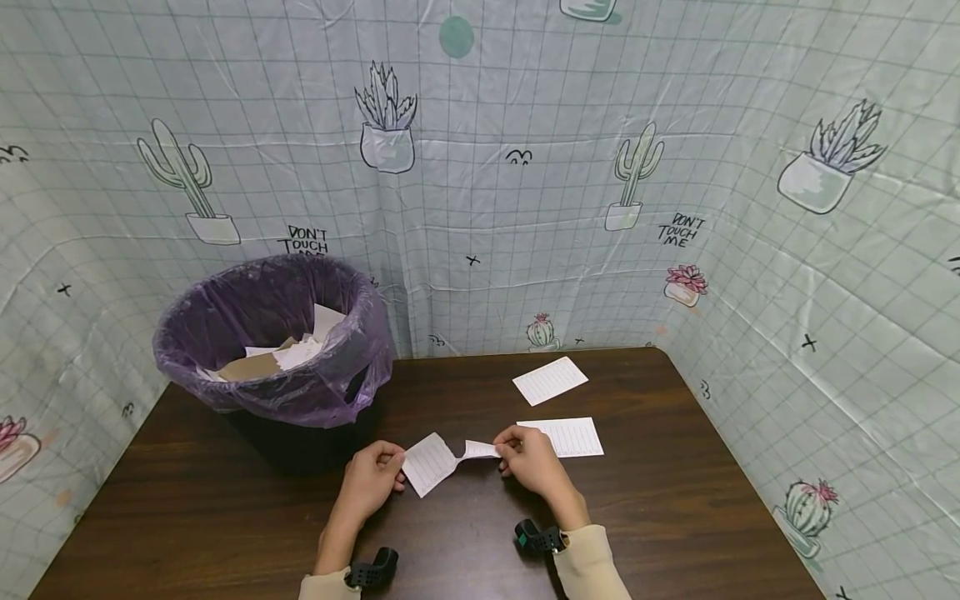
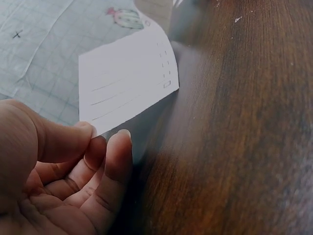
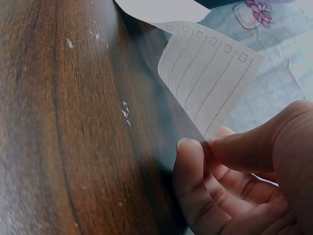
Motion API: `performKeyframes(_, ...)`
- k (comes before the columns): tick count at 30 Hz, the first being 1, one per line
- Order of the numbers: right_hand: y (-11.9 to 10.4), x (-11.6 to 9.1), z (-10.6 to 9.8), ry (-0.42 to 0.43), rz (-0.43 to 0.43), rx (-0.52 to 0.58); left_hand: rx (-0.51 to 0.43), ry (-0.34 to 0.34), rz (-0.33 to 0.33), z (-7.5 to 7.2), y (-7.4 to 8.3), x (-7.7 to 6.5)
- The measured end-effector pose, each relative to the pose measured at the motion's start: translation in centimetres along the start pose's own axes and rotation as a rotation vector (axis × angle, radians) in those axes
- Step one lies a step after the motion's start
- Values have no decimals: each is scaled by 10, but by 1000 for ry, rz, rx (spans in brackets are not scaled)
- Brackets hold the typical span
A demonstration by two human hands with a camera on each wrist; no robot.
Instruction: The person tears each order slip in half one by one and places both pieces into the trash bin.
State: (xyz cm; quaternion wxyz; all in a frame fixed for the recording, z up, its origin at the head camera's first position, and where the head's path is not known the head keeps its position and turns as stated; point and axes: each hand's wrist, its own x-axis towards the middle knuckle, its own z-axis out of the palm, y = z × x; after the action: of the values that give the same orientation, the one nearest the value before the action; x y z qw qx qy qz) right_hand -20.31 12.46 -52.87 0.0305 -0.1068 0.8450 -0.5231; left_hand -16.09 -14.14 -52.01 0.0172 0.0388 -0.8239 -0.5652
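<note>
A white lined paper sheet (image 1: 430, 463) hangs between both hands just over the table, torn most of the way across and joined by a narrow strip. My left hand (image 1: 371, 479) pinches the left piece at its edge between thumb and fingers. On the other side, my right hand (image 1: 534, 460) pinches the smaller right piece (image 1: 478, 450). Printed lines and small checkbox squares show on the right piece (image 3: 210, 68) in the right wrist view. The left piece (image 2: 127, 73) is bent near the tear in the left wrist view.
Two more lined sheets lie on the dark wooden table (image 1: 450, 550): one sheet (image 1: 577, 437) beside my right hand, another sheet (image 1: 551, 381) farther back. At the left stands a black bin with a purple liner (image 1: 360, 333), holding paper and cardboard scraps (image 1: 258, 367). A printed curtain (image 1: 480, 208) surrounds the table.
</note>
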Motion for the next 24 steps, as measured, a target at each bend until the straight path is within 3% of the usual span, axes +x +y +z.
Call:
performKeyframes(18,0,0,-4,1,15,38,-24,13,-11,0,-4,2)
performKeyframes(24,2,-1,-8,30,17,-34,-38,26,-33,-1,-4,2)
